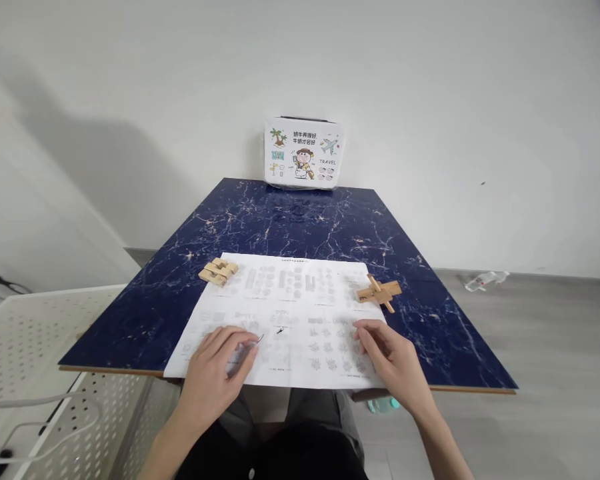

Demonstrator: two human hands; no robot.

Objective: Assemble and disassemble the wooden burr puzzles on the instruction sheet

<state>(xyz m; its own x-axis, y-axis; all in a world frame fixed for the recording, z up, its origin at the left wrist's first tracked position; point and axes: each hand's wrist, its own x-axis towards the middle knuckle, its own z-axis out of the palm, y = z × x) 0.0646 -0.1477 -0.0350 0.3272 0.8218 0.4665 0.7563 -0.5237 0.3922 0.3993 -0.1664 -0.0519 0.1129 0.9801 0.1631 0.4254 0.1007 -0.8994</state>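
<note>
A printed white sheet (300,307) lies over the near part of the table, covered in small grey diagrams. Above its lower left part, my left hand (220,363) pinches thumb and forefinger together. A thin dark strand (261,338) sticks out from those fingertips. Just right of it, a small black squiggly piece (280,331) shows against the paper. My right hand (393,360) is at the sheet's right side, fingers curled and fingertips together; whatever they hold is too small to make out. Beyond it rests a cross-shaped wooden puzzle (380,293). An interlocked wooden block puzzle (219,271) sits at the upper left corner.
The dark blue marbled table (300,220) reaches back to a white wall. A white cartoon-printed case (303,153) stands upright at its far edge. To the left is a white perforated surface (80,427) with cables. A clear plastic item (486,281) lies on the floor at right.
</note>
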